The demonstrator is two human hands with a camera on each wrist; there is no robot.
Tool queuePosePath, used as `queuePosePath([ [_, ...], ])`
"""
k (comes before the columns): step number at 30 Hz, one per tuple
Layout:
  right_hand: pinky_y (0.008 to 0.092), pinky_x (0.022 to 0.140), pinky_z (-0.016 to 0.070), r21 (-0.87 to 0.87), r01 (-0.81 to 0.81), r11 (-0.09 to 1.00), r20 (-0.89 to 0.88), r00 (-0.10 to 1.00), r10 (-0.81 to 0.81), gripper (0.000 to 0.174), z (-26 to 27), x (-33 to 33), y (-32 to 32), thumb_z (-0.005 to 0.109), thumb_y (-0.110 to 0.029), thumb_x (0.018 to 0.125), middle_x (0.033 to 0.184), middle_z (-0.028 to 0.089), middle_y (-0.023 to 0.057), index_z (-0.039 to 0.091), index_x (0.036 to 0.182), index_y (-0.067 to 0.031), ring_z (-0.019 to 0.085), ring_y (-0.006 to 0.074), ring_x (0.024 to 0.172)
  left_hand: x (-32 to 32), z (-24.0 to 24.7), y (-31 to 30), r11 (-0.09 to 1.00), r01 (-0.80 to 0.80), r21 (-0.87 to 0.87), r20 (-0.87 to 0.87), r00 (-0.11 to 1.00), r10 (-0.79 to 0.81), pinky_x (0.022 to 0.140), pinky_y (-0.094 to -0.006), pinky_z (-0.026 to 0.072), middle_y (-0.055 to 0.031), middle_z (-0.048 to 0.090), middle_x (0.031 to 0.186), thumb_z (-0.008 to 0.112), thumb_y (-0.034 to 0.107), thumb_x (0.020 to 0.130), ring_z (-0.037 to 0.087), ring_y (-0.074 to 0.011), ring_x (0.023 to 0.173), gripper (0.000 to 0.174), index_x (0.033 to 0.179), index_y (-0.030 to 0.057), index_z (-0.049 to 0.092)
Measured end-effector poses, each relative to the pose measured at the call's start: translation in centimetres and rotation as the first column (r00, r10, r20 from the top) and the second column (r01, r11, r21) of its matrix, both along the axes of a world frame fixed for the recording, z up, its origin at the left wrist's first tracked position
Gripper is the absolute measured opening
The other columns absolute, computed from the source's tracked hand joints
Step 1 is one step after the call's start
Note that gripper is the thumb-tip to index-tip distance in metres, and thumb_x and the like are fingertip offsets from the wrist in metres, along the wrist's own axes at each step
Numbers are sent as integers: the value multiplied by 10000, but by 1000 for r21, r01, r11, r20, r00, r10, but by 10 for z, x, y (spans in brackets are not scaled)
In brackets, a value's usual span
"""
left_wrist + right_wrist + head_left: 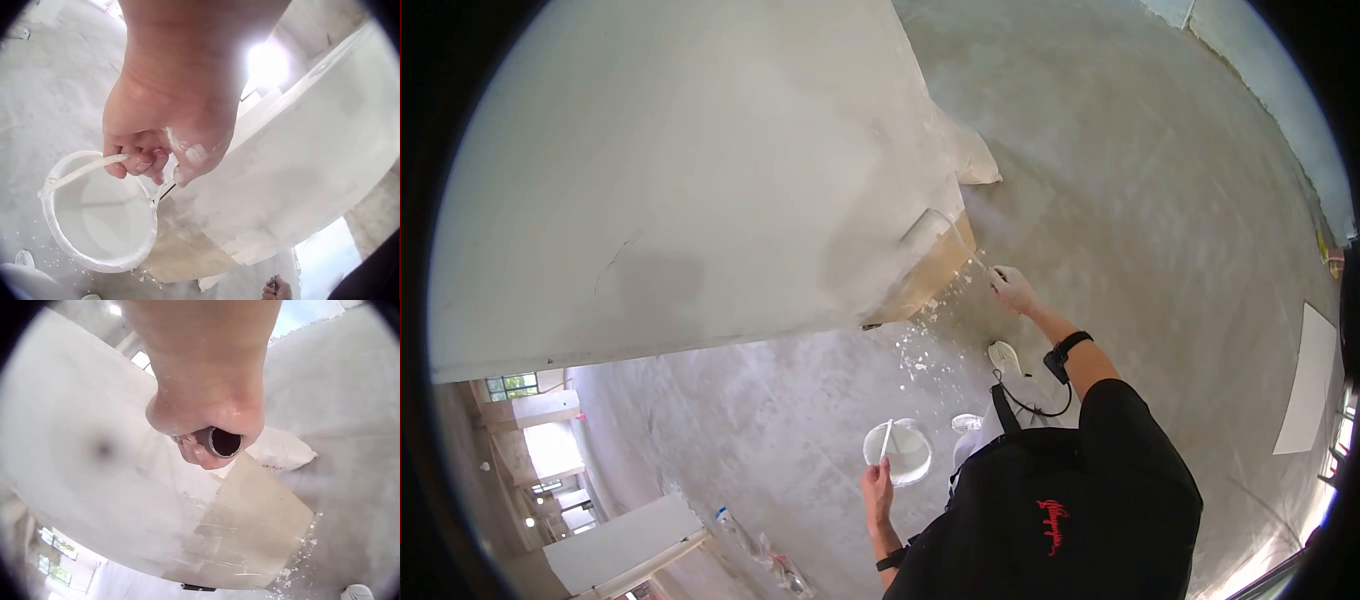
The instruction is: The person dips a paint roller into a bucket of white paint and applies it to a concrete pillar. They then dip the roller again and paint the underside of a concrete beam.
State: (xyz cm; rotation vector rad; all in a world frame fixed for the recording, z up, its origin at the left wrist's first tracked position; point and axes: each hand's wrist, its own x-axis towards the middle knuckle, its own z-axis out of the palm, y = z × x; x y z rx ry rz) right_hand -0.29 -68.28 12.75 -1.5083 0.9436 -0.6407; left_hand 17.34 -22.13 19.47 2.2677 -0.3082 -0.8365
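Observation:
In the head view my right hand (1012, 290) grips the handle of a paint roller, and its roller sleeve (922, 226) lies against the wall (700, 170). The round, hollow end of the roller handle (224, 442) pokes out of the fist in the right wrist view. White paint covers most of the wall, beside a bare tan patch (935, 275) at its low corner. My left hand (878, 485) holds the bail handle (81, 170) of a white bucket (62, 240) by curled fingers. Whitish paint is inside the bucket, and white smears mark the left hand.
White drips (920, 350) dot the grey floor (1120, 200) under the wall corner. A pale sack (970, 155) stands by the wall's end. My shoes (1003, 357) are close to the drips. A clear plastic bundle (765, 555) lies at the lower left, a white panel (1305, 385) at the right.

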Motion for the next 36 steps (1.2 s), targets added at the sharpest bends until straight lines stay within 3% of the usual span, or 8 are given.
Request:
queuePosePath([
  [2, 329, 363, 334, -126, 49, 991, -9, 999, -50, 396, -29, -2, -14, 483, -344, 948, 558, 483, 14, 533, 717, -26, 407, 147, 382, -2, 10, -5, 999, -9, 35, -19, 1000, 9, 532, -319, 391, -28, 491, 587, 594, 374, 919, 444, -116, 586, 480, 728, -66, 573],
  [7, 368, 380, 356, 107, 76, 991, -355, 934, -33, 445, -56, 10, -54, 484, -355, 937, 532, 494, 50, 537, 676, 1, 464, 188, 388, -2, 9, -7, 993, -9, 121, -51, 999, 15, 540, -311, 395, -34, 506, 603, 592, 374, 922, 445, -112, 597, 473, 743, -63, 572],
  [10, 353, 372, 353, 260, 83, 962, -317, 948, 4, 429, -59, 20, -53, 476, -357, 943, 506, 466, 45, 524, 689, -15, 450, 173, 380, -2, 6, -6, 993, -33, 116, -58, 997, 40, 539, -314, 397, -40, 516, 602, 596, 368, 919, 451, -112, 597, 470, 740, -65, 574],
  [15, 308, 364, 342, 196, 39, 980, -216, 976, 5, 380, -21, 15, -24, 468, -357, 956, 527, 440, 6, 508, 748, -40, 420, 126, 390, -7, 7, -12, 991, -39, 131, -53, 998, 46, 544, -332, 402, -65, 522, 594, 597, 377, 914, 460, -122, 597, 481, 753, -76, 586],
  [20, 258, 362, 321, 145, -52, 988, -98, 993, 66, 351, 89, 20, 0, 458, -345, 969, 568, 438, -22, 499, 769, -58, 391, 81, 407, -7, 26, -23, 992, 28, 123, -12, 1000, -27, 543, -338, 401, -75, 515, 586, 593, 383, 915, 459, -125, 596, 496, 750, -84, 588],
  [23, 254, 481, 357, 235, -101, 967, -45, 992, 115, 359, 143, 23, 12, 468, -347, 962, 601, 468, -13, 510, 769, -47, 426, 83, 524, -8, 22, -17, 997, 15, 77, -23, 1000, -13, 544, -339, 399, -78, 513, 584, 591, 387, 915, 456, -127, 599, 502, 747, -86, 582],
  [31, 213, 376, 288, 144, -233, 962, 153, 965, 211, 351, 267, 29, 16, 437, -366, 988, 571, 418, -41, 497, 798, -77, 368, 42, 425, -5, 8, -12, 1000, -24, -14, -12, 1000, 24, 542, -337, 388, -76, 502, 589, 591, 386, 915, 446, -125, 609, 504, 723, -79, 555],
  [36, 206, 339, 249, 162, -199, 967, 347, 929, 133, 367, 324, 25, 0, 429, -393, 995, 558, 386, -34, 474, 799, -86, 313, 44, 378, -9, 15, -12, 999, -35, -20, -5, 999, 35, 535, -338, 383, -80, 489, 576, 594, 383, 912, 436, -130, 592, 501, 722, -79, 555],
])
